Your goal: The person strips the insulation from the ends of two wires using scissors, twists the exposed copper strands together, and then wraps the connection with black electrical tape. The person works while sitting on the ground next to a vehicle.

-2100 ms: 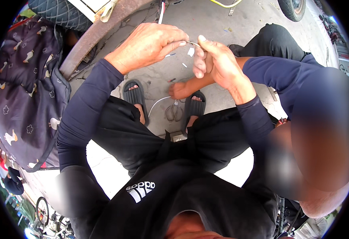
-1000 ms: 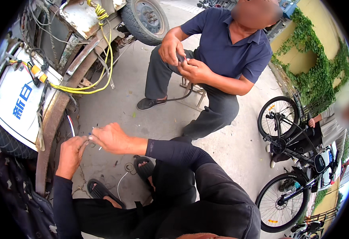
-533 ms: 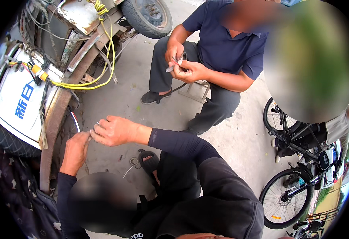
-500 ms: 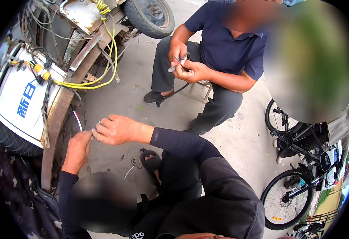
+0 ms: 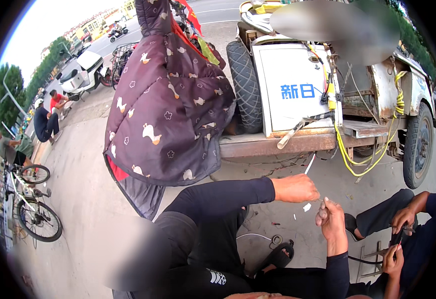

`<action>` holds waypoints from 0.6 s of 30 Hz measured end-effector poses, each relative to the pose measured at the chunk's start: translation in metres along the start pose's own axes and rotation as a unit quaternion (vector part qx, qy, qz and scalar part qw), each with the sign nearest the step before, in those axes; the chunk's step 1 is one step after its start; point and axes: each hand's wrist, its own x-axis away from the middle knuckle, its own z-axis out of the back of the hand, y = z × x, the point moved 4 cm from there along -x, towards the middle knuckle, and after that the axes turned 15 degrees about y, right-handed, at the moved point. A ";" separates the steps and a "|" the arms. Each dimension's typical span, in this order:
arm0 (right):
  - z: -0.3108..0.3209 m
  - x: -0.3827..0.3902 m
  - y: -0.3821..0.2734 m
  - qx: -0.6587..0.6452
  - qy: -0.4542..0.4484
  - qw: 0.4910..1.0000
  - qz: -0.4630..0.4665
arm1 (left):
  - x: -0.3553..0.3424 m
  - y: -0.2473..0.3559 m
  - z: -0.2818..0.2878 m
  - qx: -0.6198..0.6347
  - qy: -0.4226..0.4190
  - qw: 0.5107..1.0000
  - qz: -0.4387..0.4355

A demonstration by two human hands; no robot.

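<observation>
My left hand (image 5: 296, 189) is closed in a fist, its knuckles up, below the rusty edge of a white vehicle. A white wire (image 5: 310, 163) comes down from under that edge and passes behind the fist. My right hand (image 5: 332, 219) is raised beside it, thumb and finger pinched on a thin wire end that spans the small gap between the hands. The fingers hide most of the wire.
The white vehicle (image 5: 290, 65) has yellow cables (image 5: 345, 154) looping down its side. A patterned quilted cover (image 5: 170, 104) hangs at its left. A seated co-worker's hands (image 5: 397, 239) hold a black cable at right. A wire ring (image 5: 276, 239) lies on the ground near my sandal.
My view has swung left, bringing the quilted cover, road and parked bikes in, and shifting the co-worker to the right edge. Both my hands remain close together at the wire.
</observation>
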 end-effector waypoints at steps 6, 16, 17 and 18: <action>0.019 0.028 -0.004 0.428 0.174 0.760 0.458 | -0.001 0.007 0.004 0.016 0.008 1.000 0.011; 0.149 0.159 -0.137 0.109 0.340 0.540 0.762 | -0.120 0.044 -0.004 -0.011 0.223 0.974 0.031; 0.179 0.199 -0.124 0.076 0.367 0.504 0.778 | -0.116 0.073 0.012 0.014 0.287 0.957 0.030; 0.200 0.253 -0.121 0.093 0.401 0.452 0.791 | -0.125 0.106 0.026 0.026 0.364 0.931 -0.007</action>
